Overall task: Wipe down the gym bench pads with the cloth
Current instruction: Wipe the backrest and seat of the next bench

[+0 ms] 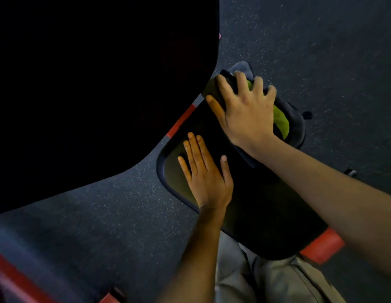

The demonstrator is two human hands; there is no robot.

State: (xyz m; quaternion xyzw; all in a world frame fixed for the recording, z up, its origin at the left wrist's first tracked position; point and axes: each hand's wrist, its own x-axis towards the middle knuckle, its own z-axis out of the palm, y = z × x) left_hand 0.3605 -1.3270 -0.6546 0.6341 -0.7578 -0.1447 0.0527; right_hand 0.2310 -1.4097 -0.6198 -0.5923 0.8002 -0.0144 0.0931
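Head view: seemingly one cloth (281,121) is pressed onto one bench pad (266,206) by the right hand (247,115), fingers spread; left hand (206,177) is laid flat, fingers straight.

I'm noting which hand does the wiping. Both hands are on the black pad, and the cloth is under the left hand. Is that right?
Not quite. The cloth is under the right hand, not the left hand, which lies flat on the bare pad. Both hands are on the black pad, as the head view shows.
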